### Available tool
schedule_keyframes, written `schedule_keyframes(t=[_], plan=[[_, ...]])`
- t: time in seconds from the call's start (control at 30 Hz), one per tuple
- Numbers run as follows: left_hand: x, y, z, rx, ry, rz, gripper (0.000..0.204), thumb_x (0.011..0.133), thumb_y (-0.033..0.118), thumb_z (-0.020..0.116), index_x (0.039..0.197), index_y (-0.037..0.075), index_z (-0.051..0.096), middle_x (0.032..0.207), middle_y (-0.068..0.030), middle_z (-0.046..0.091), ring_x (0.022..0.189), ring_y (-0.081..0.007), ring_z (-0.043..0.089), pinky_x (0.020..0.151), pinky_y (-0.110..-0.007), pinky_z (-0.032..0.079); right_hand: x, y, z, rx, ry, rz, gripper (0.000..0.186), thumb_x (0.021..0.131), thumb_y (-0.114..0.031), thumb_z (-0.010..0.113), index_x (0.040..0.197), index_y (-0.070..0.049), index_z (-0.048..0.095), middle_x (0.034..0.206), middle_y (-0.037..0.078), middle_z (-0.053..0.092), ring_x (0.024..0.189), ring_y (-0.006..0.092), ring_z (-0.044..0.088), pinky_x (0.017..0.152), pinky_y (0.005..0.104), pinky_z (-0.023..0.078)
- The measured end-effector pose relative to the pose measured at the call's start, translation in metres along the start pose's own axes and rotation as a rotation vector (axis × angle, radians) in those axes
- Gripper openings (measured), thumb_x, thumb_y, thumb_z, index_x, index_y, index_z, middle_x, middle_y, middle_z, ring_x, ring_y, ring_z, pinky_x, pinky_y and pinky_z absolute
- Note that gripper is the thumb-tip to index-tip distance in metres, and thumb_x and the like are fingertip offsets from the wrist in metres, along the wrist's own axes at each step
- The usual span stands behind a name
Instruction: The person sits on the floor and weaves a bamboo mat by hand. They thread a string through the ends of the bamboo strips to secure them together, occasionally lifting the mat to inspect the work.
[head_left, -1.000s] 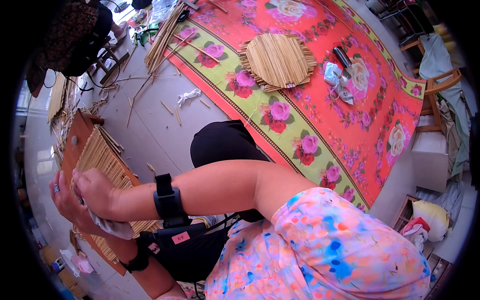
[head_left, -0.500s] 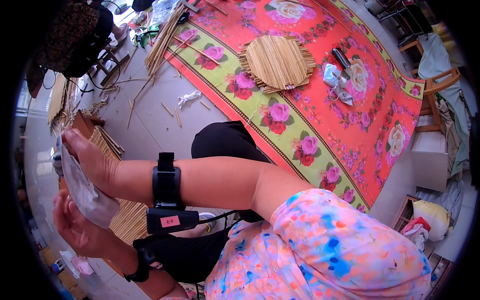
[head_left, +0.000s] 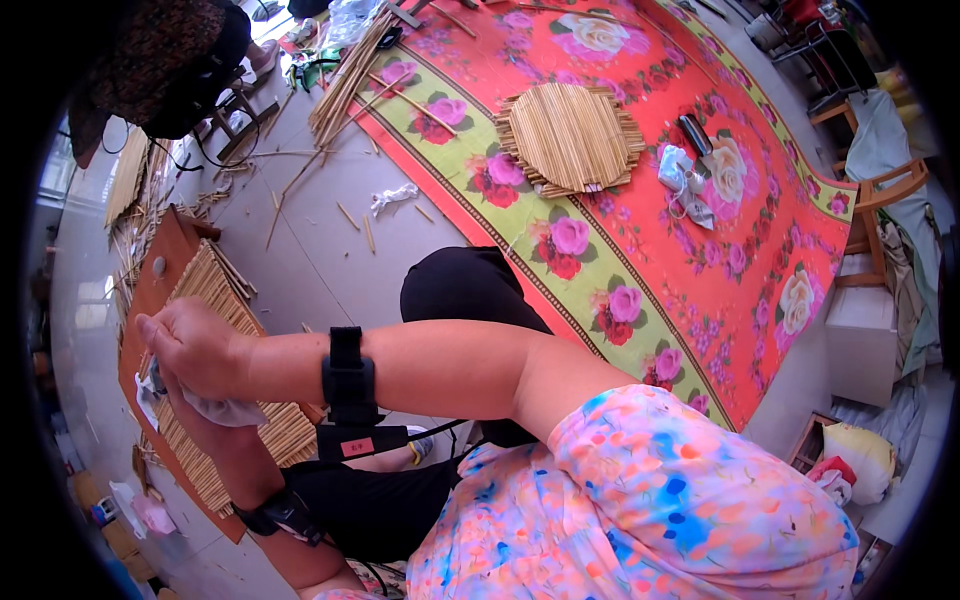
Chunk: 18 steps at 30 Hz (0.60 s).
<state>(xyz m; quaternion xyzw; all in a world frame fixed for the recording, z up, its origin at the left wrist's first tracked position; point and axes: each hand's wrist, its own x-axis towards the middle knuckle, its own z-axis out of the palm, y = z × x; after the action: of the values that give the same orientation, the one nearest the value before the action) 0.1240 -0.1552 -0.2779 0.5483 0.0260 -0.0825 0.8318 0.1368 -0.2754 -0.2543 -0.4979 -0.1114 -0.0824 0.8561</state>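
My right hand [head_left: 195,340] is closed, with fingers curled, on a thin whitish cloth [head_left: 232,411]. The cloth is bunched between my two hands, and part of it hangs below the right wrist. My left hand [head_left: 212,437] comes up from below against the cloth; its fingers are hidden behind the right hand and the cloth. Beneath both hands lies a mat of thin tan sticks [head_left: 285,432], set side by side on a brown wooden board [head_left: 172,262].
A roundish stick mat [head_left: 570,138] lies on a red floral sheet [head_left: 640,270], near a dark cylindrical object [head_left: 694,134] and a small blue-and-white pack [head_left: 675,168]. Loose sticks [head_left: 345,95] and a crumpled white scrap [head_left: 393,198] are on the floor. A wooden chair [head_left: 890,187] stands at right.
The right hand has moved down and right and curled from flat to closed. My hands have come together, and the cloth spread between them is now bunched up. The view has shifted slightly.
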Motion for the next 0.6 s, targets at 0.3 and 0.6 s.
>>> schedule_keyframes(t=[0.3,0.6], plan=[[-0.018,-0.005,0.035,-0.134,0.134,0.063,0.026,0.100,0.031,0.038,0.111,0.010,0.049,0.102,-0.0032,0.053,0.096,-0.0120,0.053,0.084,-0.028,0.042,-0.015,0.001,0.006,0.028,0.121,-0.156,0.040,0.097,-0.025,0.040,0.070,0.004,0.051,0.059,0.017,0.049,0.053,0.0257,0.045,0.055,0.0357,0.040],[-0.025,0.002,0.066,0.291,0.223,0.240,0.029,0.099,0.030,0.042,0.101,0.004,0.054,0.089,-0.0026,0.053,0.087,-0.0104,0.052,0.079,-0.026,0.042,-0.017,0.006,0.004,0.083,0.051,-0.128,0.042,0.099,-0.031,0.040,0.074,0.001,0.052,0.063,0.006,0.051,0.060,0.0121,0.044,0.058,0.0285,0.041]])
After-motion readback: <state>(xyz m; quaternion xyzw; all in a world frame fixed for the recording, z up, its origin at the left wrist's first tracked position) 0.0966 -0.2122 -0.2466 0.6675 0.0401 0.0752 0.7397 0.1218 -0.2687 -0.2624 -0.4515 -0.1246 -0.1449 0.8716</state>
